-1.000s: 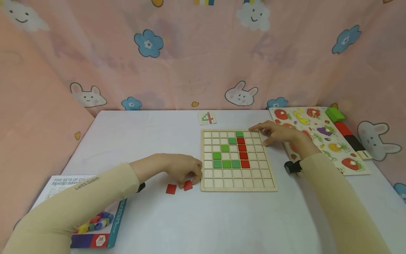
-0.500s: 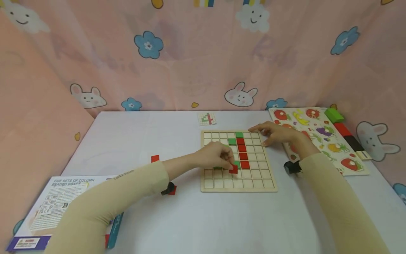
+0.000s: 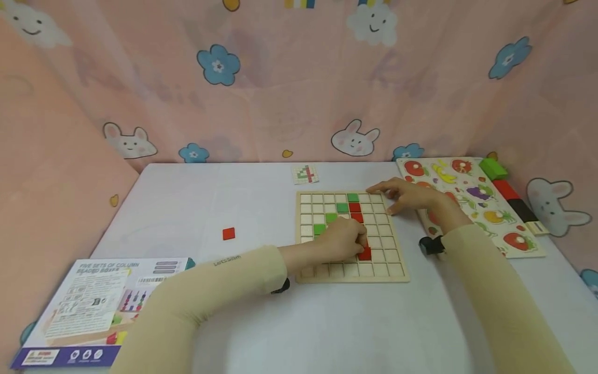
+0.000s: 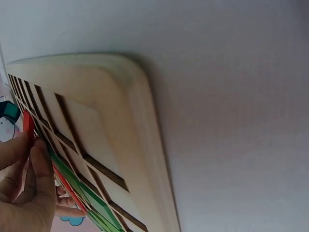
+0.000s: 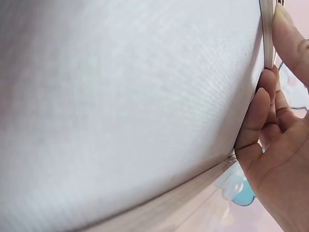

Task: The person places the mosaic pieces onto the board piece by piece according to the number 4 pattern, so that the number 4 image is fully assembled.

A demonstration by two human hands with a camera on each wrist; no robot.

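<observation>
My left hand (image 3: 343,240) pinches a red square tile (image 3: 364,254) between thumb and fingers, low over the wooden grid board (image 3: 352,278). In the left wrist view the same tile stands on edge at the fingertips, close to the board's grooves. Green tiles (image 3: 331,217) form a slanting line on the board, and red tiles (image 3: 355,207) form a column; my left hand covers some of both. My right hand (image 3: 408,196) rests at the board's far right corner, its fingers loosely extended and touching the edge.
One loose red tile (image 3: 228,234) lies on the white table left of the board. A small pattern card (image 3: 305,174) lies behind it. At right is a fruit-picture board (image 3: 467,208) with coloured blocks (image 3: 506,189) beside it; at left, a printed box (image 3: 89,306).
My left hand has lifted a red tile off the table and carried it rightward onto the board's red column. My right hand has stayed at the corner.
</observation>
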